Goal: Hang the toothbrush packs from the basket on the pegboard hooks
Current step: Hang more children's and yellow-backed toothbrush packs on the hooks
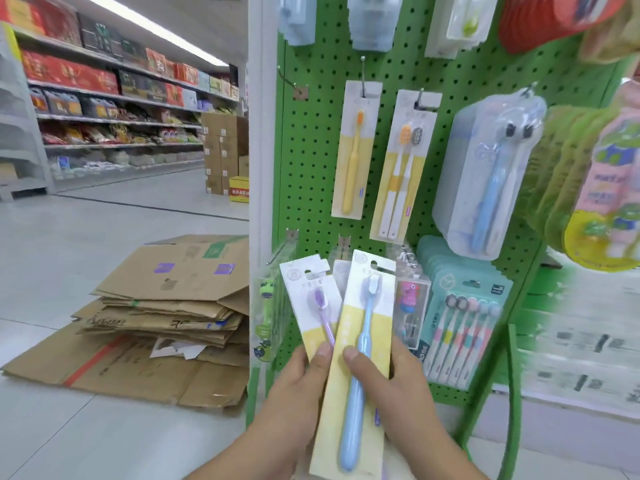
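Head view: the sorting step is in hand, I judge. At 7 o'clock the left hand (298,379) pinches the purple toothbrush pack (313,306); at 5 o'clock the right hand (391,379) grips the blue toothbrush pack (360,344), thumb on front. Next, its slot must meet an empty hook (282,252) at 11 o'clock of it.

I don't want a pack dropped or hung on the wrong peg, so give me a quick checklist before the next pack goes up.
1. Blue toothbrush pack gripped: ok, right hand has its thumb on the front.
2. Purple toothbrush pack gripped: ok, left hand pinches its lower end.
3. Hang holes visible at both packs' tops: ok.
4. Free hook available: ok, the empty hook at upper left carries nothing.
5. Matching row: ok, yellow toothbrush pack has the same card style.
6. Basket position: cannot tell, not seen.
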